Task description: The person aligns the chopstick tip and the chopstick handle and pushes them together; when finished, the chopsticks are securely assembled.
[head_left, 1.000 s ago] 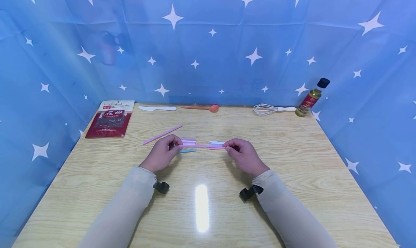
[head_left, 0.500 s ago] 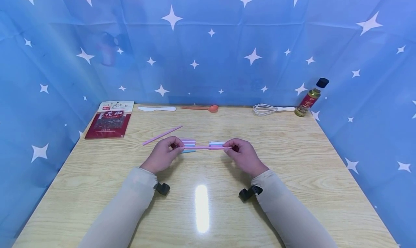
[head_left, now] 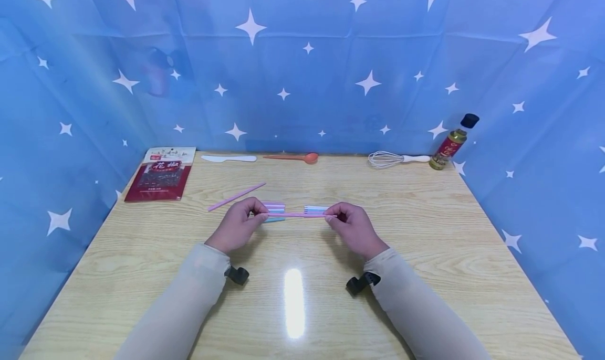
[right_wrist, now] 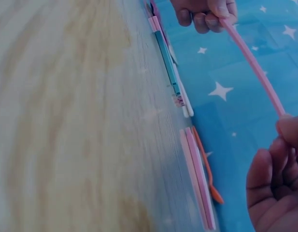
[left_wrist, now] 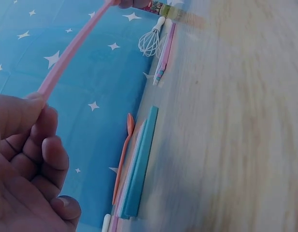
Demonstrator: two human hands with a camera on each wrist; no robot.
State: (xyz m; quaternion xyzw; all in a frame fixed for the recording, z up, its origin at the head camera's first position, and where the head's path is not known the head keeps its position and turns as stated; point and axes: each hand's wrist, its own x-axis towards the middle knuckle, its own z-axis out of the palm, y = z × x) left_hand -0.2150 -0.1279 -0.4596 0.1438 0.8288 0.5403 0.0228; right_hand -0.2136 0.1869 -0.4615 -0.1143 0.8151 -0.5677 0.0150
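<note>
My left hand [head_left: 239, 222] and my right hand [head_left: 352, 226] pinch a pink chopstick [head_left: 294, 214] between thumb and fingers, one near each end. It is level and raised off the table, as both wrist views show. Behind my left hand lies a group of pink, white and teal chopsticks [head_left: 275, 207], partly hidden by the fingers. A second group of white, blue and pink chopsticks [head_left: 313, 209] lies by my right hand, also partly covered. One more pink chopstick [head_left: 236, 197] rests at a slant beyond my left hand.
Along the table's back edge lie a red-and-white spice packet [head_left: 160, 174], a white knife [head_left: 229, 158], an orange spoon [head_left: 293, 157] and a whisk [head_left: 397, 159]. An oil bottle [head_left: 448, 145] stands at the back right corner. Blue star-patterned cloth [head_left: 302, 66] hangs around the table.
Both hands have shifted only slightly, with the held pink chopstick a little nearer to me than a second ago. The other things lie as before.
</note>
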